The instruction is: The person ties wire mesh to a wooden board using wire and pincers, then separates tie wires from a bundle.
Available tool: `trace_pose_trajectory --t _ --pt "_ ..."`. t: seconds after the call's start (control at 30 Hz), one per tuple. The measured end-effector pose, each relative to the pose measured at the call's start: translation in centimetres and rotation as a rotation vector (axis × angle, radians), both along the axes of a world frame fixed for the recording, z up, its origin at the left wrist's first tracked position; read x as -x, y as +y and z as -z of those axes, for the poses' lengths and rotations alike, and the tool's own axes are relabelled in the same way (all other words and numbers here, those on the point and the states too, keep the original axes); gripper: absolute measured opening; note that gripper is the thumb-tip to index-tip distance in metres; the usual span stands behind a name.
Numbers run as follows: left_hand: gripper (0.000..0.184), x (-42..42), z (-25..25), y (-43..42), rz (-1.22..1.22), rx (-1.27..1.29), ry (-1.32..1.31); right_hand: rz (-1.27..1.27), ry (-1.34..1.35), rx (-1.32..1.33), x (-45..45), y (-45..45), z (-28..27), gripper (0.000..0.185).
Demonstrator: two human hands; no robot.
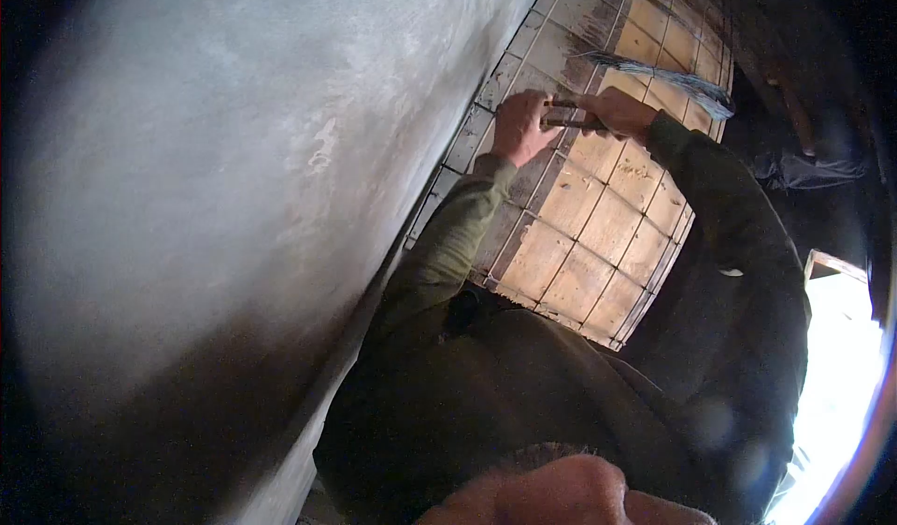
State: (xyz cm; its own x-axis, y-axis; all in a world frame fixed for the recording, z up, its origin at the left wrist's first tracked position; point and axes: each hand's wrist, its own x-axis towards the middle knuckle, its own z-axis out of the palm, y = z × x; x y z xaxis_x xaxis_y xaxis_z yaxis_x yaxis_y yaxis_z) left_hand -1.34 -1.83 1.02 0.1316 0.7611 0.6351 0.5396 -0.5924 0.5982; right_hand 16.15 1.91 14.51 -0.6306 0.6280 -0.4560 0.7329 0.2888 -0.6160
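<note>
My left hand (523,128) is closed near the far end of a pair of pliers (564,123), over the wire mesh beside the wall. The pliers show as two dark, parallel bars bridging the gap between my hands. My right hand (617,114) is wrapped round their other end, its fingers partly hidden. Under both hands lies a steel wire mesh (598,181) with square openings. A bundle of thin tie wire (677,81) rests on the mesh just beyond my right hand.
A tall grey plastered wall (234,151) runs along the left. Wooden boards (561,254) lie beneath the mesh. Dark cloth (813,170) is at the right, and a bright opening (836,366) shows at lower right.
</note>
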Motion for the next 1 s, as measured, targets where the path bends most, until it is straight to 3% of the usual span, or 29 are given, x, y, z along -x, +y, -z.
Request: trace_pose_trajectory --t 0.07,0.1,0.17,0.2,0.23,0.3,0.37,0.4,0.43,0.47,0.57,0.6,0.63,0.7,0.77,0.8,0.9,1.0 --pt "0.029 -0.6 1.9 0.2 -0.047 0.055 0.055 0.221 -0.115 0.262 -0.2 -0.8 -0.6 0.027" --pt "0.025 -1.0 2.7 0.1 -0.089 0.113 0.109 0.224 -0.117 0.263 -0.2 -1.7 -0.3 0.027" --pt "0.022 -0.6 2.3 0.5 -0.042 0.152 0.123 0.173 -0.282 -0.417 0.1 -3.8 0.3 0.034" --pt "0.021 -0.1 1.8 1.0 0.079 0.311 0.078 0.079 -0.216 -0.705 0.6 -5.2 -0.4 0.034" --pt "0.021 0.5 1.3 1.5 0.200 0.468 0.034 0.081 -0.216 -0.707 0.5 -4.9 -0.4 0.034" --pt "0.021 0.9 1.2 1.5 0.226 0.422 0.060 -0.058 -0.256 -0.715 0.3 -4.4 -0.1 0.036" --pt "0.032 0.7 1.8 1.3 0.225 0.281 -0.091 -0.031 -0.152 -0.756 0.0 -3.3 0.5 0.037" --pt "0.041 0.7 0.3 1.0 0.126 0.098 0.100 0.016 -0.285 -0.515 0.3 -1.9 0.7 0.035" --pt "0.041 0.2 -0.5 0.4 0.131 0.098 0.095 0.062 -0.415 -0.268 0.4 -1.4 0.6 0.033" --pt "0.041 -0.1 -1.3 -0.4 0.061 0.024 0.098 0.065 -0.416 -0.264 0.4 -1.5 0.5 0.033" --pt "0.032 -1.4 0.7 -0.2 -0.020 -0.097 0.029 0.099 -0.160 0.022 0.6 -1.6 -1.0 0.028" --pt "0.025 -1.5 0.6 0.2 -0.025 0.021 0.145 0.108 -0.111 0.076 0.4 -1.6 -1.1 0.028" --pt "0.019 -1.6 0.6 0.6 -0.031 0.141 0.263 0.054 -0.245 -0.012 0.4 -1.6 -0.9 0.029" --pt "0.011 -1.1 0.3 0.8 0.004 0.094 0.168 -0.005 -0.379 -0.098 0.3 -2.3 -0.7 0.032" --pt "0.010 -0.6 0.0 1.6 0.097 0.247 0.085 -0.040 -0.137 -0.887 0.4 -4.2 -1.0 0.048" --pt "0.008 -0.2 -0.1 2.2 0.129 0.297 0.079 -0.073 -0.306 -0.685 1.0 -3.8 -2.2 0.047" --pt "0.015 0.4 -0.3 2.7 0.204 0.307 0.057 -0.183 -0.203 -0.799 1.2 -2.3 -2.0 0.043" --pt "0.019 0.7 -0.3 2.6 0.213 0.364 0.047 -0.205 -0.216 -0.734 1.5 -1.5 -2.0 0.041"
